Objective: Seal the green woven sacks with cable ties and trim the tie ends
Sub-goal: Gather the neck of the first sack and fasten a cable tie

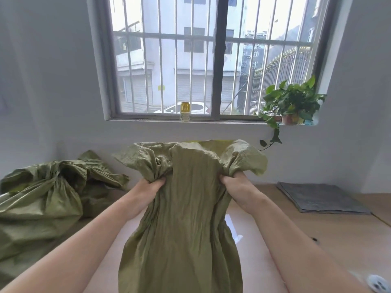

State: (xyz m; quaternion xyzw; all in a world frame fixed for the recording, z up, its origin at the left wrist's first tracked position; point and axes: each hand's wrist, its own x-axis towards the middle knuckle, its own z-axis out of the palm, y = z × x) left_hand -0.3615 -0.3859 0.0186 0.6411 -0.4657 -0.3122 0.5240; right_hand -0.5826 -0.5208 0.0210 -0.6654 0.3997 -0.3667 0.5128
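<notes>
A green woven sack [186, 218] hangs upright in front of me, its mouth open and flaring out above my fists. My left hand [148, 188] grips a bunch of the sack's fabric on the left side of the neck. On the right side my right hand [233, 183] grips another bunch. Other green sacks [42, 199] lie heaped at the left, the nearest one gathered tight at its neck. No cable tie or cutter shows in view.
A wooden table [347, 235] runs along the right, with a flat grey folded mat [321, 197] on it. A glossy pale floor or surface [249, 250] lies below the sack. On the window sill stand a yellow bottle [185, 112] and a potted plant [292, 106].
</notes>
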